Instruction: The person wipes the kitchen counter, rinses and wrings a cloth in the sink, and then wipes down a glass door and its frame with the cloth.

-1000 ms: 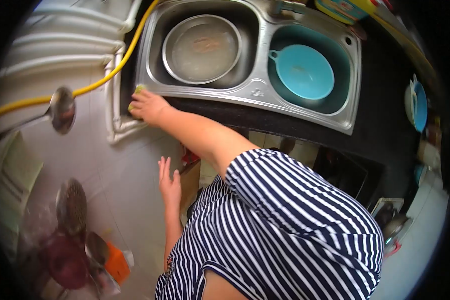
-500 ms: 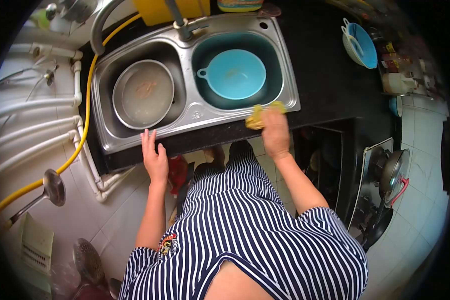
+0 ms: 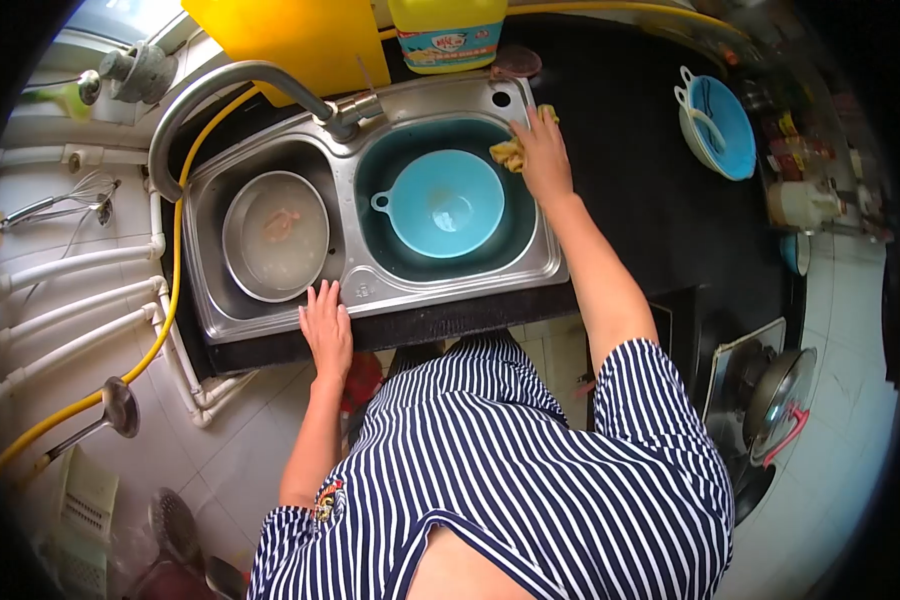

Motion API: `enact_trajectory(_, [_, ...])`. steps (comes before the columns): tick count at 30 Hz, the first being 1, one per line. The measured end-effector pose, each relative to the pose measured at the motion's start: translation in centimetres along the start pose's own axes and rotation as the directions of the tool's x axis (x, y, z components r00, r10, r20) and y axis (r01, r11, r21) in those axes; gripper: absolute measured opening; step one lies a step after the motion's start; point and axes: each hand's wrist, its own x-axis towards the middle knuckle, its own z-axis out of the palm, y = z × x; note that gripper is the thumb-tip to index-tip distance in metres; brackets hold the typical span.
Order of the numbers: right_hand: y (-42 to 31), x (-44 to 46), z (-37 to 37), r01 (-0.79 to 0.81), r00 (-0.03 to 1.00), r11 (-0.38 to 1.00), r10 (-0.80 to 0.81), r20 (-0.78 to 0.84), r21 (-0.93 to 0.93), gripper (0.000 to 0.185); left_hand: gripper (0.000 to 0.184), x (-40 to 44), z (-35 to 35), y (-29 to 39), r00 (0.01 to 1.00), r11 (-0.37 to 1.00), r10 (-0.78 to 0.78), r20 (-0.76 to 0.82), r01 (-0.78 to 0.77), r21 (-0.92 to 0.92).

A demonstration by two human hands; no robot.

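My right hand point(image 3: 546, 160) presses a yellow cloth point(image 3: 508, 153) against the right rim of the steel double sink point(image 3: 390, 287). Fingers spread, my left hand point(image 3: 327, 325) rests on the sink's front edge and holds nothing. In the left basin sits a round metal bowl point(image 3: 260, 245) with cloudy water and a pinkish piece in it. A light-blue plastic bowl point(image 3: 460, 205) with a looped handle lies in the right basin, inside a darker teal tub point(image 3: 370, 165).
A grey faucet point(image 3: 245, 72) arches over the left basin. Behind the sink stand a yellow board point(image 3: 300, 40) and a yellow bottle point(image 3: 448, 40). Blue and white bowls point(image 3: 718, 130) sit on the black counter at right. A yellow hose point(image 3: 177, 260) and white pipes run at left.
My right hand went with the cloth from the counter's left end to the front right of the sink, then back along its right rim. My left hand came up onto the front edge. The view shifted.
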Motion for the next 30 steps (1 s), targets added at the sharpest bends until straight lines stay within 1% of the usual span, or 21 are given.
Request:
enact_trajectory(2, [0.5, 3.4, 1.5, 0.081, 0.993, 0.996, -0.084, -0.079, -0.042, 0.035, 0.045, 0.0, -0.2, 0.3, 0.999, 1.0, -0.017, 0.029, 0.017, 0.003])
enact_trajectory(3, [0.2, 4.5, 1.9, 0.097, 0.993, 0.995, -0.099, -0.071, -0.026, 0.035, 0.045, 0.0, -0.2, 0.3, 0.999, 0.999, -0.04, 0.024, 0.04, 0.008])
enact_trajectory(5, [-1.2, 7.0, 3.2, 0.124, 0.971, 0.988, -0.101, -0.214, 0.096, 0.035, 0.046, 0.3, -0.2, 0.2, 0.998, 0.999, -0.032, 0.06, 0.03, 0.031])
enact_trajectory(6, [-2.0, 7.9, 4.2, 0.139, 0.954, 0.978, -0.09, -0.284, 0.156, 0.036, 0.046, 0.4, -0.4, 0.3, 0.997, 0.998, -0.055, 0.052, 0.053, 0.039])
enact_trajectory(7, [-3.2, 8.3, 5.7, 0.095, 0.936, 0.969, -0.01, -0.352, 0.226, 0.033, 0.047, 0.5, -0.5, 0.4, 0.997, 0.998, -0.054, 0.064, 0.052, 0.033])
enact_trajectory(8, [-4.5, 8.7, 7.1, 0.105, 0.94, 0.965, -0.016, -0.342, 0.242, 0.033, 0.047, 0.4, -0.5, 0.6, 0.995, 0.998, -0.053, 0.081, 0.051, 0.026])
enact_trajectory(9, [-6.0, 9.2, 8.4, -0.044, 0.912, 0.965, 0.143, -0.384, 0.257, 0.032, 0.048, 0.5, -0.6, 0.6, 0.996, 0.998, -0.049, 0.079, 0.047, 0.029])
enact_trajectory(10, [-7.4, 9.7, 9.5, -0.191, 0.857, 0.942, 0.297, -0.421, 0.275, 0.032, 0.048, 0.6, -0.8, 0.7, 0.995, 0.997, -0.066, 0.078, 0.063, 0.033])
enact_trajectory(11, [-8.6, 10.3, 10.6, -0.209, 0.887, 0.947, 0.289, -0.36, 0.244, 0.027, 0.048, 0.6, -0.8, 0.8, 0.995, 0.998, -0.059, 0.086, 0.056, 0.036])
enact_trajectory(12, [-10.5, 10.1, 11.6, -0.206, 0.893, 0.946, 0.286, -0.348, 0.249, 0.027, 0.048, 0.5, -0.9, 0.9, 0.994, 0.998, -0.047, 0.096, 0.044, 0.039])
enact_trajectory(14, [-14.6, 9.4, 13.3, -0.136, 0.943, 0.935, 0.224, -0.247, 0.327, 0.026, 0.049, 0.6, -0.9, 0.8, 0.995, 0.998, -0.053, 0.085, 0.049, 0.039])
enact_trajectory(16, [-18.3, 8.7, 13.7, -0.022, 0.961, 0.936, 0.117, -0.252, 0.352, 0.024, 0.048, 0.5, -0.8, 0.8, 0.995, 0.996, -0.047, 0.089, 0.04, 0.074])
enact_trajectory(17, [-20.7, 7.6, 13.3, -0.041, 0.923, 0.878, 0.216, -0.318, 0.478, 0.025, 0.049, 0.5, -0.7, 0.7, 0.996, 0.997, -0.043, 0.084, 0.037, 0.075])
enact_trajectory(18, [-21.4, 7.4, 13.5, -0.037, 0.928, 0.875, 0.209, -0.308, 0.482, 0.025, 0.049, 0.5, -0.8, 0.7, 0.995, 0.996, -0.058, 0.084, 0.052, 0.073])
enact_trajectory(20, [-22.7, 6.9, 13.6, -0.101, 0.927, 0.887, 0.247, -0.281, 0.45, 0.028, 0.049, 0.6, -1.0, 0.6, 0.995, 0.996, -0.038, 0.093, 0.03, 0.08])
enact_trajectory(22, [-24.9, 4.7, 14.6, -0.076, 0.941, 0.875, 0.221, -0.256, 0.478, 0.026, 0.048, 0.6, -1.0, 0.5, 0.996, 0.998, -0.033, 0.085, 0.028, 0.064])
enact_trajectory(24, [-26.5, 1.1, 15.2, 0.088, 0.987, 0.782, 0.017, -0.162, 0.617, 0.021, 0.048, 0.5, -0.6, 0.3, 0.998, 0.996, -0.005, 0.066, -0.001, 0.088])
enact_trajectory(26, [-28.0, -2.3, 12.4, 0.24, 0.967, 0.744, -0.237, -0.088, 0.624, 0.019, 0.049, 0.5, -0.5, -0.2, 0.997, 0.997, 0.004, 0.074, -0.009, 0.073])
enact_trajectory(28, [-28.6, -6.0, 10.5, 0.186, 0.927, 0.688, -0.36, 0.107, 0.702, 0.02, 0.049, 0.4, -0.6, -0.3, 0.998, 1.0, -0.017, 0.066, 0.017, -0.006])
enact_trajectory(29, [-28.5, -7.5, 9.5, 0.195, 0.916, 0.636, -0.39, 0.093, 0.746, 0.02, 0.048, 0.4, -0.3, -0.8, 0.998, 0.997, -0.035, 0.052, 0.039, -0.069])
enact_trajectory(30, [-28.2, -8.8, 8.3, 0.198, 0.906, 0.587, -0.415, 0.082, 0.785, 0.021, 0.045, 0.2, 0.5, -1.7, 0.998, 0.988, -0.055, -0.009, 0.053, -0.147])
